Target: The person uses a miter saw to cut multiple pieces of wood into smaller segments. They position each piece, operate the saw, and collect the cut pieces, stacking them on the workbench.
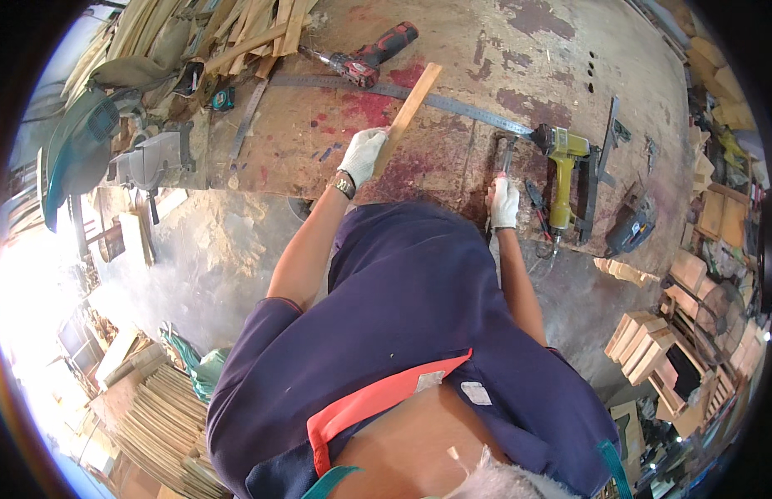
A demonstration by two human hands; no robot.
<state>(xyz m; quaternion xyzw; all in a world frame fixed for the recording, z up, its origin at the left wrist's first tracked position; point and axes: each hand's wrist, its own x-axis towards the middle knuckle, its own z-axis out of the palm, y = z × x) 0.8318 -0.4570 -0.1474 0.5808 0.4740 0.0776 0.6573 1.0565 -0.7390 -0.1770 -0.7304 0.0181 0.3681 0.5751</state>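
My left hand [363,155], in a white glove, is closed round a narrow wooden strip [415,104], which tilts up and to the right over the bench. Lower on the right, my gloved right hand [503,202] grips a slim hand tool [507,158] with a reddish handle and a metal shaft, perhaps a chisel; its tip points away from me. Just right of that hand lie red-handled pliers [537,206] and a yellow-green air nailer [563,170]. Beyond both hands a long steel ruler [452,106] crosses the bench.
A red-black cordless drill [371,56] lies on the stained wooden workbench [303,125]. Wood strips [257,33] are piled at the far left, near a tape measure [223,99] and a grey bench vise [153,158]. A black power tool [629,226] sits at the right edge.
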